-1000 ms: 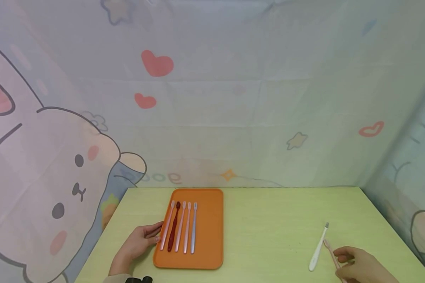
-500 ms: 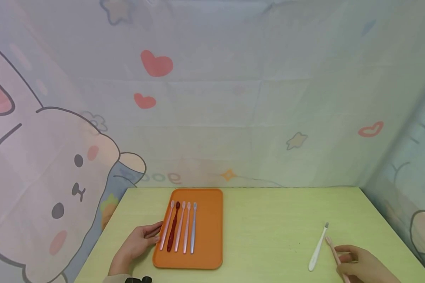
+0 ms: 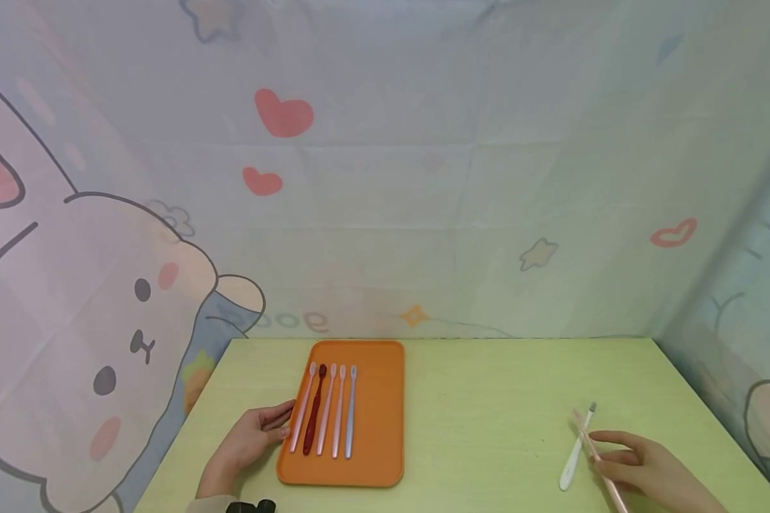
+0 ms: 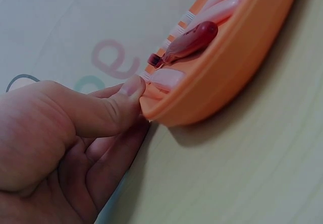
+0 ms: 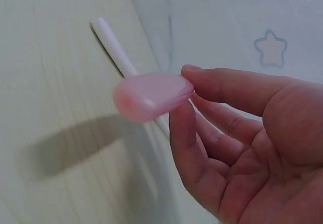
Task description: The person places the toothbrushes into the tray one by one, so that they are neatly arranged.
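My left hand (image 3: 252,438) pinches the left rim of an orange tray (image 3: 380,420), thumb on top in the left wrist view. On the tray lie pink toothbrushes (image 3: 326,413), a dark red toothbrush (image 3: 313,417) and a light blue toothbrush (image 3: 351,413), side by side with heads toward the back. Over at the right, my right hand (image 3: 648,467) pinches a pink toothbrush (image 3: 599,463) between thumb and fingers. Its handle end (image 5: 151,95) faces the right wrist camera, above the table with a shadow below. A white toothbrush (image 3: 571,463) lies on the table, crossed by the pink one in the head view.
The pale yellow-green table (image 3: 481,420) stretches between the tray and the white toothbrush. Behind it hangs a printed cloth backdrop (image 3: 391,249) with a rabbit, hearts and stars. A black object (image 3: 252,507) shows at the left wrist.
My right hand has lifted the pink toothbrush and shifted slightly left, so the toothbrush now overlaps the white one. The left hand and the tray stay where they were.
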Demonstrator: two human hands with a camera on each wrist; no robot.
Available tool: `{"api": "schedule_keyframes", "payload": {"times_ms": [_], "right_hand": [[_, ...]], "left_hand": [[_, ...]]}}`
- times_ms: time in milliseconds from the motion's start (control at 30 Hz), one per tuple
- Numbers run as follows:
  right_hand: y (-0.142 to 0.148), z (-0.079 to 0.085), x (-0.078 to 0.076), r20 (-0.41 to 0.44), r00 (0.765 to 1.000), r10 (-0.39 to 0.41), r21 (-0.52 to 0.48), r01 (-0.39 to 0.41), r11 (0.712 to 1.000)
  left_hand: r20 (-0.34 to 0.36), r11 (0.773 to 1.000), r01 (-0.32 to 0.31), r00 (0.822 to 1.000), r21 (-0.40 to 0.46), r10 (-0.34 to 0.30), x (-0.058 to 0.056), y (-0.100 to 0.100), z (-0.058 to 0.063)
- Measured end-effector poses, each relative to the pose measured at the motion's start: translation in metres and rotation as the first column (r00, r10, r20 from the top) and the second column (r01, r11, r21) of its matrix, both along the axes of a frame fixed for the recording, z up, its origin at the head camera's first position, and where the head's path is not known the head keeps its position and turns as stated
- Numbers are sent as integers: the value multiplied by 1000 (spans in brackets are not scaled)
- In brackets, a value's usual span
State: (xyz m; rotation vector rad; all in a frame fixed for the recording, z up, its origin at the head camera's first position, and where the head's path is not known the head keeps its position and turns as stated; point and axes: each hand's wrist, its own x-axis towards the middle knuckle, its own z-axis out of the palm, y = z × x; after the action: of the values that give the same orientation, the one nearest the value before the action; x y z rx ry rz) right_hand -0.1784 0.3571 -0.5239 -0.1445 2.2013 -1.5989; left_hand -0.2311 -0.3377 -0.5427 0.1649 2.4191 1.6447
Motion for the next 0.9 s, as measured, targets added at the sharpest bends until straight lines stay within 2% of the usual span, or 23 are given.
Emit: {"api": "schedule_keyframes", "payload": {"times_ms": [100,267,433,700,900], "right_hand": [[-9,-1,-2,-33,999,-14,-23,13,1000],[-30,0,-9,-43,997,-64,-77,60,995],[-60,3,-16,-66,996,-54,-152,44,987],[-125,4,-31,-71,993,-91,-202,75,977],[-179,3,-42,-82,993,-87,-236,65,970]], "left_hand": [[-2,1000,-3,1000,-9,3,1,0,-1],[-4,999,-22,1000,-26,22,1,0,-4],[-6,1000,-19,1000,-19,19,2,-1,-6],[0,1000,-20,1000,-7,20,1,-1,-3],[-11,1000,-14,1000,-21,13,1,0,0]]}}
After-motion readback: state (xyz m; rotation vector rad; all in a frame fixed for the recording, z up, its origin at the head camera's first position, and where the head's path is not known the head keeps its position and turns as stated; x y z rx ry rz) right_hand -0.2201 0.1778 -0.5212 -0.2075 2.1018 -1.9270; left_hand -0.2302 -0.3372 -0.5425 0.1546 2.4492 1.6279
